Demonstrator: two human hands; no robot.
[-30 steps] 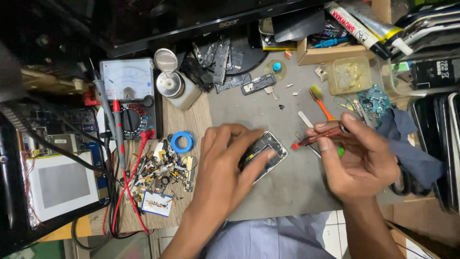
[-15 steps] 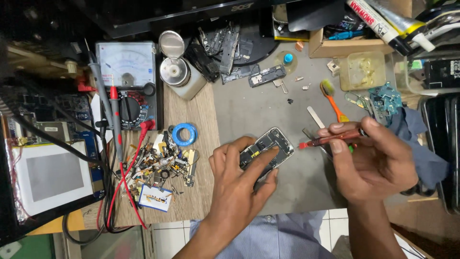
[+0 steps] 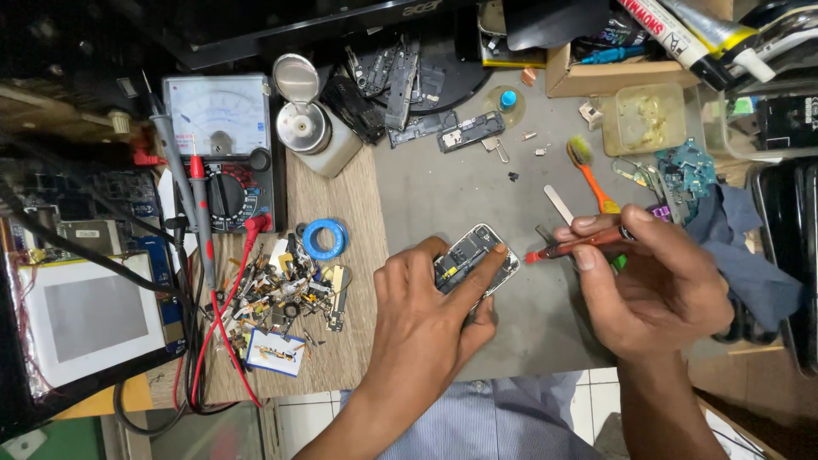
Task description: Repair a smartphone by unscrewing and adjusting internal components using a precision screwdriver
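Over a grey mat [image 3: 443, 192], our left hand [image 3: 426, 311] clamps an opened phone [image 3: 477, 260] flat, forefinger across its innards to steady it, while our right hand [image 3: 656, 285] pinches a red screwdriver [image 3: 573, 248], tip just beside the phone's edge.

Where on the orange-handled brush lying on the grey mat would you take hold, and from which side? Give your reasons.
Probably the orange handle, pinched across its width from above. The orange-handled brush lies flat on the grey mat, bristles pointing away, and the handle's near end runs toward the right hand, so the bare mid-handle is the freest part.
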